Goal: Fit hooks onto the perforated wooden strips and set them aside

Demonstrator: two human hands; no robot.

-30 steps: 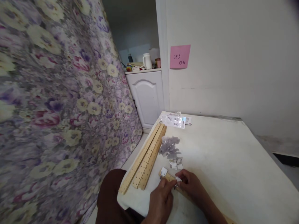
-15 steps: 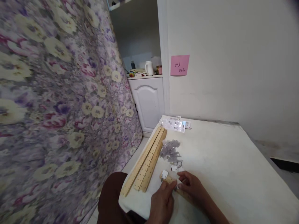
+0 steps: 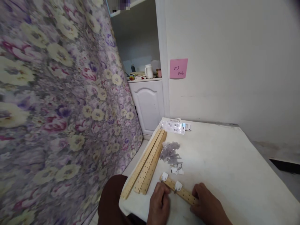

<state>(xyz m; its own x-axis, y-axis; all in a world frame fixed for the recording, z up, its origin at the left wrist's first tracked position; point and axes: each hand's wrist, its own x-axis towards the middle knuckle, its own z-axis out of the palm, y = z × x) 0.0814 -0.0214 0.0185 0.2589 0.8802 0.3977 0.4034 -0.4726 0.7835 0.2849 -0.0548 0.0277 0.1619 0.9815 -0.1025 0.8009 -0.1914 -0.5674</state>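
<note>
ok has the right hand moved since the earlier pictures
Yes: judged against the pile of grey packets, the right hand has moved down and to the right in the view.

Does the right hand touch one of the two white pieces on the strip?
No, the right hand holds the wooden strip, apart from both white pieces.

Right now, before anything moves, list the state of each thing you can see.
Right hand: closed around the wooden strip's near end
Left hand: curled, by its far end; contact unclear
Wooden strip: slanted, two white tags on it
Three longer strips: lying side by side
Small bags: heaped loosely
Packaging: lying flat
Cabinet door: shut
White jug: upright
Pink note: written on
Curtain: hanging
</note>
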